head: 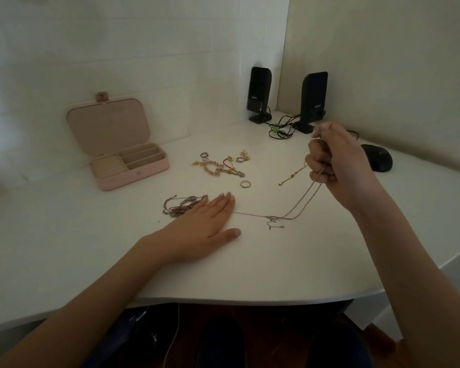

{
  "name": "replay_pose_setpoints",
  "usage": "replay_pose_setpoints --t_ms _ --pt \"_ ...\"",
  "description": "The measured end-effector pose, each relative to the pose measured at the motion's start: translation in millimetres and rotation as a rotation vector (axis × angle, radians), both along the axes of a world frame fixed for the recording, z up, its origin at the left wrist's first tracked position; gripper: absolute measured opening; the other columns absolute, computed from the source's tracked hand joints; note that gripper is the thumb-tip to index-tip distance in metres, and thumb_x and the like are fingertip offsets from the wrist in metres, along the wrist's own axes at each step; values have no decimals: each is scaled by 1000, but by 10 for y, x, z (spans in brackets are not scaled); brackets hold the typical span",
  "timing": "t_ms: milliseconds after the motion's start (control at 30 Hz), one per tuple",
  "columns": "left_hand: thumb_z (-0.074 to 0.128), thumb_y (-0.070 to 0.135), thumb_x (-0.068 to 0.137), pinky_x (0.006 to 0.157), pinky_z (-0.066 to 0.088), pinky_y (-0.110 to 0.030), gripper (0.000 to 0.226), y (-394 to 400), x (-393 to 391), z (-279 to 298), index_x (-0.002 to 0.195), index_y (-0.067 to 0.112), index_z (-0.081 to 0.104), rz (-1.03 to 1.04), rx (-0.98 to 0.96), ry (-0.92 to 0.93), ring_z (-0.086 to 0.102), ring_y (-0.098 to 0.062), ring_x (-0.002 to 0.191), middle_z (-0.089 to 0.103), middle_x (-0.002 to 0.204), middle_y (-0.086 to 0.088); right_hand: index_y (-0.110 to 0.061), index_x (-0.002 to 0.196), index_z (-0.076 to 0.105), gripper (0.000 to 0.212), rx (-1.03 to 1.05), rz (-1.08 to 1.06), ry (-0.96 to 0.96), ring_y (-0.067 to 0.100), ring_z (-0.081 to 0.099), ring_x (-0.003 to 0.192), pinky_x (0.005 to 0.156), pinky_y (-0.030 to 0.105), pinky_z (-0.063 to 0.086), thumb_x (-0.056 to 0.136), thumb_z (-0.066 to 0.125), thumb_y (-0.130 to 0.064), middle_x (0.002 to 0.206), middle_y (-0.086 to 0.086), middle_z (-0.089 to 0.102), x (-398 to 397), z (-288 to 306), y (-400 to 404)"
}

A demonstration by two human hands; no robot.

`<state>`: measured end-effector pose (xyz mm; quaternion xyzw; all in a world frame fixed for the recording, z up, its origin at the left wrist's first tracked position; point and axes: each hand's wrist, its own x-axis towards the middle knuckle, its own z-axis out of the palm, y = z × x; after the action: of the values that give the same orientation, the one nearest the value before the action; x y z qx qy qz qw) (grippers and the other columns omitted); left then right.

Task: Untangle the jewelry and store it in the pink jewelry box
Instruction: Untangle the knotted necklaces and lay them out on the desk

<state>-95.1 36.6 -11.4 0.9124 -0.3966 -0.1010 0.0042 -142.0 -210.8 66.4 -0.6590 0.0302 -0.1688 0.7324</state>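
Left hand is flat on the white desk, fingers straight and pressed together, thumb out to the side — it pins one end of a thin silver chain under the fingers. From the fingertips the chain runs taut along the desk, away from the pink jewelry box, to a small knot with loose ends lying on the surface, then climbs in two strands to the right hand.

That right hand is raised off the desk, fingers curled round the strands, thumb and forefinger pinching the chain at the top. A gold bracelet hangs down from the same fist, its lower end touching the desk.

The pink jewelry box sits open, well apart from both hands, lid tipped back against the wall, its ring rolls and slots showing; whether anything lies in them I cannot tell.

Between the box and the right hand lies a tangled pile of jewelry — rings, a beaded bracelet, gold pieces, a red cord. A single ring sits alone just on the near side of that pile. A second tangle of silver chains lies beside the left hand, on its box side, touching the fingers.

Beyond the right hand, farther from the box, stand two black speakers with their cables, and a black mouse.
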Motion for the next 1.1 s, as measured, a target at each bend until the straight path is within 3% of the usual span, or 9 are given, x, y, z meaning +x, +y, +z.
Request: replay_pose_setpoints --t_ms 233,367,433,533,600,667,767,967,1100 --pt "5 69 87 118 -10 -38 93 136 -43 -5 148 1 -12 359 97 -166 -21 -23 144 -14 157 -15 -15 87 46 17 -108 12 43 11 21 48 49 29 11 100 34 -15 59 0 25 66 -42 157" --pt "20 50 98 117 -11 -32 71 42 -27 -5 150 10 -9 161 -135 -257 -18 -17 144 -12 159 -8 -16 84 46 20 -105 41 50 10 20 47 45 23 13 100 34 -16 56 -2 26 105 -87 280" --pt "34 37 100 115 -8 -25 61 -98 -8 -19 151 11 13 67 -333 -116 -5 -13 146 5 159 -5 -17 82 46 21 -51 63 47 10 20 47 44 22 13 100 34 -17 56 -3 25 120 -72 325" --pt "53 24 95 116 22 -33 25 -234 28 -23 119 17 58 95 -612 80 38 -18 135 53 136 -7 -17 83 45 21 80 98 28 10 18 46 42 22 12 100 33 -16 59 0 21 144 -28 344" --pt "58 21 91 93 45 -39 1 -253 69 -28 91 21 57 109 -665 86 57 -19 104 65 104 -6 -17 81 45 22 140 95 5 9 17 46 40 21 12 99 33 -15 58 -1 20 161 -4 319" --pt "59 16 90 85 45 -30 9 -249 95 -50 84 20 53 77 -663 78 56 -19 94 64 96 -7 -17 79 45 23 176 88 -19 9 16 46 40 20 11 98 33 -13 58 -1 20 168 10 281" --pt "55 13 92 80 32 -7 7 -230 118 -89 87 15 51 13 -625 18 46 -14 90 58 100 -3 -17 80 45 23 232 87 -58 9 15 46 40 22 10 99 32 -13 58 0 19 179 22 227" --pt "46 16 97 73 37 -16 3 -242 88 -71 98 17 49 120 -763 143 51 -8 88 59 110 8 -16 80 45 22 262 158 -66 9 17 44 36 20 18 98 33 -12 54 -2 21 218 14 319" --pt "59 27 91 100 37 -15 36 -461 -22 79 123 19 46 57 -898 453 47 4 119 52 128 12 -13 78 45 23 248 256 -73 11 19 46 40 21 25 99 35 -13 57 2 17 228 12 543"
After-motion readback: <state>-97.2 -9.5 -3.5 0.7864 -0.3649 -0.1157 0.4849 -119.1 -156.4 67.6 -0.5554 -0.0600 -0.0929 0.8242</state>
